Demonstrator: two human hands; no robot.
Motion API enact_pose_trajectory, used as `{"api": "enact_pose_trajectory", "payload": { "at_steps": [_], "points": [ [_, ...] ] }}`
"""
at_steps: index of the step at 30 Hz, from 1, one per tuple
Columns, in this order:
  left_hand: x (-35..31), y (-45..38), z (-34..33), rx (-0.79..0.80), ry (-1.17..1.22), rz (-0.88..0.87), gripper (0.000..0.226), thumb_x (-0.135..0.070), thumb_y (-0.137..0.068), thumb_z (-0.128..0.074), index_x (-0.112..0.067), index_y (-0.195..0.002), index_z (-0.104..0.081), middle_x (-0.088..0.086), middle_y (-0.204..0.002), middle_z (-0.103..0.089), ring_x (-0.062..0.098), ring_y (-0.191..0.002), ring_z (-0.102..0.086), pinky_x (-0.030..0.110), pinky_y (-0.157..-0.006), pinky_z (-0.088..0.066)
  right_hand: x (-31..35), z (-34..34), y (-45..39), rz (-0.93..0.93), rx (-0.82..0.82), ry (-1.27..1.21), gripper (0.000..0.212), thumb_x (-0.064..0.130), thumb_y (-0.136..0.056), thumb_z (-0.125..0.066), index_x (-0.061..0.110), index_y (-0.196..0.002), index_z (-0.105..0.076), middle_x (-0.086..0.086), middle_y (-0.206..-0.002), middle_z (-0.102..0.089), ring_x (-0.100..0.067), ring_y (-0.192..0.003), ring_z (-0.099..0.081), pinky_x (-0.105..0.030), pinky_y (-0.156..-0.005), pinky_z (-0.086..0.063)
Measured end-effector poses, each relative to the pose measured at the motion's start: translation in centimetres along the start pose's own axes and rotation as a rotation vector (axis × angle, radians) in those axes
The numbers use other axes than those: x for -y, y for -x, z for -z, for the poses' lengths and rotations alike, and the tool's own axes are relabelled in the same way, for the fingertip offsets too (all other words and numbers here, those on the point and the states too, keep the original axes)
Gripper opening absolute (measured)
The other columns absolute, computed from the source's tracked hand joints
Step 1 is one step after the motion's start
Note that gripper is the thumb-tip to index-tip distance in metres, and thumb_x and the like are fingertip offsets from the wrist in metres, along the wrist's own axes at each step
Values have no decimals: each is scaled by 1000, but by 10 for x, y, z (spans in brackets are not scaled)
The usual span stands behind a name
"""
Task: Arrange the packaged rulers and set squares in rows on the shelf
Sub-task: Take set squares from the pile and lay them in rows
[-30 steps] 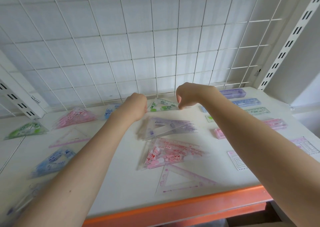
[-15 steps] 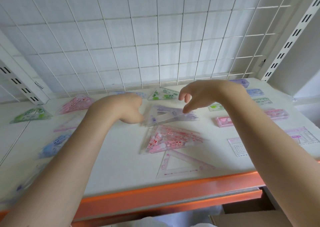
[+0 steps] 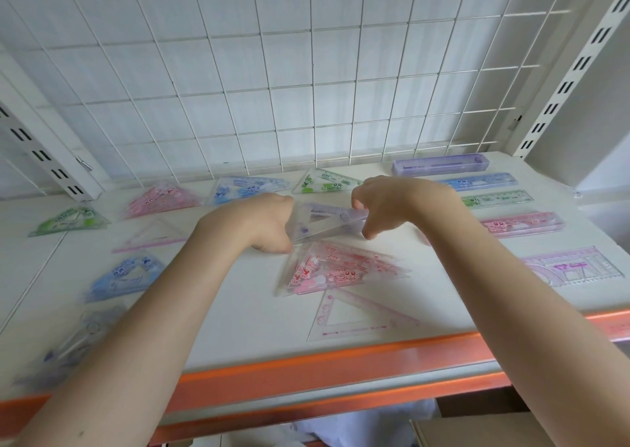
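A purple packaged set square [image 3: 324, 223] is lifted slightly off the white shelf [image 3: 238, 317], tilted. My left hand [image 3: 269, 223] grips its left corner and my right hand [image 3: 385, 204] pinches its right end. Just below lies a pink packaged set square [image 3: 337, 271], and nearer the front edge a clear pink-edged set square [image 3: 358, 317]. A back row holds green [image 3: 70, 220], pink [image 3: 160, 201], blue [image 3: 245, 189] and green [image 3: 324, 182] set square packs. On the right lie rulers in a column: purple [image 3: 439, 165], blue [image 3: 477, 182], green [image 3: 497, 199], pink [image 3: 521, 225].
A wire grid panel [image 3: 306, 71] backs the shelf, with slotted uprights at both sides. The shelf's front edge is orange [image 3: 306, 375]. On the left lie a clear pink set square [image 3: 150, 238], a blue pack [image 3: 122, 277] and a blurred pack [image 3: 75, 344]. A purple template ruler [image 3: 572, 269] is front right.
Both hands came back from the green pack at the rear, closed on the purple set square pack and raised it off the shelf. The camera dipped lower.
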State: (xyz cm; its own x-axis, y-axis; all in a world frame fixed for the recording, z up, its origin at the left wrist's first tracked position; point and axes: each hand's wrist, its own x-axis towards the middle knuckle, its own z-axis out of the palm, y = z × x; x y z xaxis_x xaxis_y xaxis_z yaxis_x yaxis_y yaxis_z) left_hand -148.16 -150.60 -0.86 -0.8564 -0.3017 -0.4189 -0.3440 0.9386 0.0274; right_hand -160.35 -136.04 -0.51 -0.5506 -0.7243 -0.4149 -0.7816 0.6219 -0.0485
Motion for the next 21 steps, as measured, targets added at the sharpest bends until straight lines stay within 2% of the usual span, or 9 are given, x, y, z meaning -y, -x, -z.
{"api": "enact_pose_trajectory", "payload": {
  "at_steps": [3,6,9,13,16,21],
  "points": [
    [-4,0,1,2,1,-15,44,-31,-83,-62,-12,-116,-43,4,-120,-49,24,-106,-52,36,-88,-48,1,-2,-1,9,-29,-21,39,23,-79,-65,11,-114,-57,-6,-115,-53,-28,-105,-57,-37,-83,-49],
    [-9,-2,1,-25,-18,-34,26,-27,-86,-58,-13,-101,-42,5,-104,-47,23,-91,-50,30,-72,-43,1,-3,-2,22,-58,-34,35,22,-79,-65,10,-111,-58,-6,-112,-53,-27,-104,-57,-37,-80,-49],
    [-11,-2,2,-56,-36,-38,19,-21,-86,-58,-11,-97,-46,9,-101,-51,24,-83,-51,28,-63,-38,1,-5,-5,42,-92,-32,31,19,-78,-66,8,-107,-61,-9,-109,-57,-28,-101,-59,-37,-79,-50],
    [-13,-6,-1,-97,-68,-52,7,-10,-85,-56,-9,-89,-51,9,-95,-50,27,-84,-56,29,-62,-39,0,-6,-6,59,-127,-19,30,19,-78,-66,7,-106,-63,-9,-108,-57,-28,-99,-60,-38,-80,-51],
    [-13,-11,-6,-162,-52,-43,14,-3,-83,-52,-2,-97,-57,11,-92,-51,26,-77,-53,30,-59,-38,-1,-6,-8,62,-153,-35,29,18,-79,-66,8,-106,-63,-9,-109,-57,-28,-98,-60,-36,-78,-50],
    [-7,-13,-7,-180,35,-17,15,-9,-81,-63,-5,-92,-53,12,-98,-59,27,-82,-57,29,-61,-40,-6,-3,-7,51,-141,-49,29,22,-77,-71,10,-104,-68,-7,-106,-63,-24,-98,-60,-32,-76,-49]
  ]
}}
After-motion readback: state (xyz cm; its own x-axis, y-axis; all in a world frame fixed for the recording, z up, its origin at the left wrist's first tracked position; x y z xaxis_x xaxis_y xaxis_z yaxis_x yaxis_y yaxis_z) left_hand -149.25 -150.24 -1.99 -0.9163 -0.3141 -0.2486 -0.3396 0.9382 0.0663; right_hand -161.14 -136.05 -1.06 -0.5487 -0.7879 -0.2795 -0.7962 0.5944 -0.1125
